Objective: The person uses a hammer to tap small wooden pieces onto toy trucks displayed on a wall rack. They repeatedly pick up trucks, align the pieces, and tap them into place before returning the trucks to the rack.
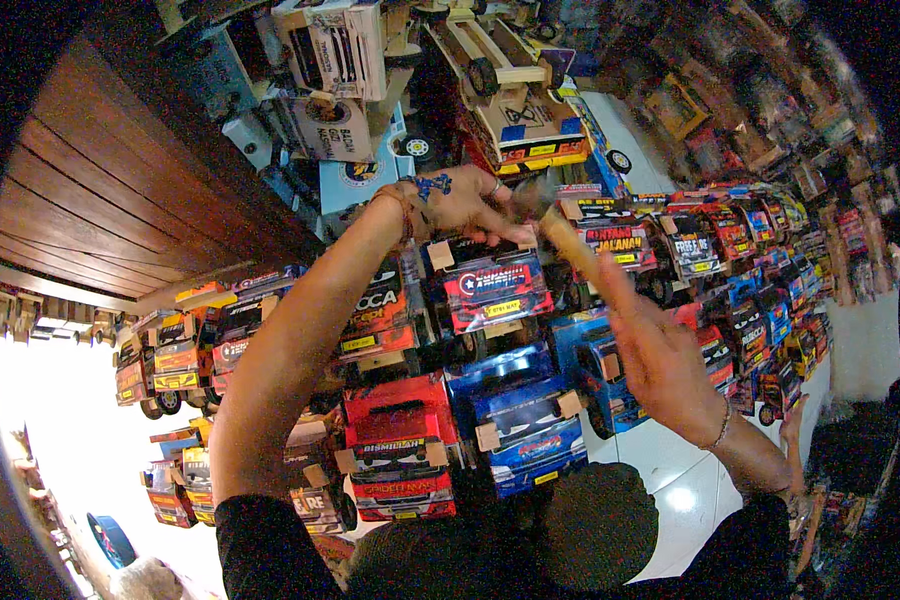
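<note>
My right hand (665, 365) is closed round the pale wooden handle of a hammer (572, 245), blurred by motion. Its dark head is beside the fingers of my left hand (460, 205), which wears a ring. Those fingers bend together over the back of a toy truck (492, 290) with a red and blue printed front; whatever they pinch is hidden. Below stand a red toy truck (400, 450) and a blue toy truck (530, 425), both with small wooden tabs at their sides.
Rows of toy trucks (735, 235) stretch off to the right, with others (185, 350) at the left. Beyond my hands lie an unpainted wooden truck frame (500, 75) and a white box-shaped truck (330, 50). Brown wooden boards (100, 190) rise at left; white floor tiles (670, 480) show below.
</note>
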Demonstrator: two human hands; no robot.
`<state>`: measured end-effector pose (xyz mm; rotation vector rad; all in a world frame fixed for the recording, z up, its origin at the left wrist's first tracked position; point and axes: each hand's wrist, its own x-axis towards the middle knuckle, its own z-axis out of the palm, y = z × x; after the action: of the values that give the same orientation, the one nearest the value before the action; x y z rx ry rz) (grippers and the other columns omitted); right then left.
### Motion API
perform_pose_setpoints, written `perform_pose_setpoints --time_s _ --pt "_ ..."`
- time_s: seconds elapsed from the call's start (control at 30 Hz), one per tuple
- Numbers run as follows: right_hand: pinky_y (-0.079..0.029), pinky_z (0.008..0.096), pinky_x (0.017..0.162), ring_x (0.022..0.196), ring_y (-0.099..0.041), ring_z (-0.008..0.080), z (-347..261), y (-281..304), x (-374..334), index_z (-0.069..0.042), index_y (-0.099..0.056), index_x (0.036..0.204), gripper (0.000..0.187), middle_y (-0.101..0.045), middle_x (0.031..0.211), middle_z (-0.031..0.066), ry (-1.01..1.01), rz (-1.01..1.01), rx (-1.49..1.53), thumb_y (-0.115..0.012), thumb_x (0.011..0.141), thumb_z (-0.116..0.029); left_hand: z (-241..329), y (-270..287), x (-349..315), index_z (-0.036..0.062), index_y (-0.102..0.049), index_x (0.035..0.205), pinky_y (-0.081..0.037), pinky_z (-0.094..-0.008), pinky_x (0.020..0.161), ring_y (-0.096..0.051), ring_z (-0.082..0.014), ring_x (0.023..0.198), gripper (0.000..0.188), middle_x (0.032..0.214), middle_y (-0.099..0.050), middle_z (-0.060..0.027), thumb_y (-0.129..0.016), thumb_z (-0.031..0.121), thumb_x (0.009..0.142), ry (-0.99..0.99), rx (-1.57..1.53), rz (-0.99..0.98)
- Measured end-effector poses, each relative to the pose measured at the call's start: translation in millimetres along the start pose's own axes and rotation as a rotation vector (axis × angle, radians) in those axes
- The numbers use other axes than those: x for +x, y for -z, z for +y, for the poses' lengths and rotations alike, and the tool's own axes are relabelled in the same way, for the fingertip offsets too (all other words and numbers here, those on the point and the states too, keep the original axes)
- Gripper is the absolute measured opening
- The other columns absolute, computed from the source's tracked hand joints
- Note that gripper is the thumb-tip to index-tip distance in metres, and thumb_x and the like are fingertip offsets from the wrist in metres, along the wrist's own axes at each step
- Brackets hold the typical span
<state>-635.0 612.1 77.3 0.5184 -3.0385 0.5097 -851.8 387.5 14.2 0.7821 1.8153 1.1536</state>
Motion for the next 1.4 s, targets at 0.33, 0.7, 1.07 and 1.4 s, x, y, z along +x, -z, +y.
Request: perform_pose_setpoints --time_s 0.33,0.7,1.07,1.4 --pt "-0.054 0.0495 0.060 0.075 -0.066 0.0387 2.9 -1.3 3.2 -0.014 -0.012 0.158 0.083 -0.065 0.093 0.0202 0.064 -0.054 0.027 -0.056 0.088 -0.003 0.1 1.0 0.6 0.0112 -0.075 0.108 -0.044 -0.0186 0.056 -0.054 -0.0033 0.062 0.029 0.077 -0.065 0.0049 -0.075 0.030 0.086 0.027 0.067 0.020" --pt "-0.053 0.0517 0.059 0.069 -0.066 0.0393 3.5 -5.0 3.8 -0.016 -0.013 0.158 0.080 -0.066 0.095 0.0234 0.061 -0.143 0.047 -0.055 0.090 -0.006 -6.4 4.0 6.1 0.0139 -0.075 0.107 -0.046 -0.0183 0.059 -0.056 -0.0022 0.066 0.027 0.083 -0.068 0.0058 -0.077 0.027 0.083 -0.042 0.069 0.018" --pt "-0.053 0.0501 0.054 0.065 -0.066 0.0378 7.4 -5.2 2.0 -0.017 -0.016 0.157 0.080 -0.067 0.092 0.0209 0.090 -0.039 0.034 -0.057 0.090 -0.007 -5.3 4.6 3.3 0.0153 -0.075 0.109 -0.044 -0.0181 0.057 -0.055 -0.0026 0.064 0.025 0.084 -0.069 0.0045 -0.071 0.023 0.085 -0.048 0.062 -0.013" --pt "-0.054 0.0486 0.075 0.090 -0.067 0.0409 7.4 8.2 4.9 -0.014 -0.029 0.154 0.067 -0.066 0.112 0.0255 -0.050 -0.317 -0.106 -0.055 0.093 -0.003 0.4 -1.9 0.2 0.0132 -0.074 0.107 -0.041 -0.0175 0.054 -0.053 -0.0017 0.063 0.027 0.079 -0.066 0.0055 -0.077 0.030 0.086 -0.011 -0.044 0.023"
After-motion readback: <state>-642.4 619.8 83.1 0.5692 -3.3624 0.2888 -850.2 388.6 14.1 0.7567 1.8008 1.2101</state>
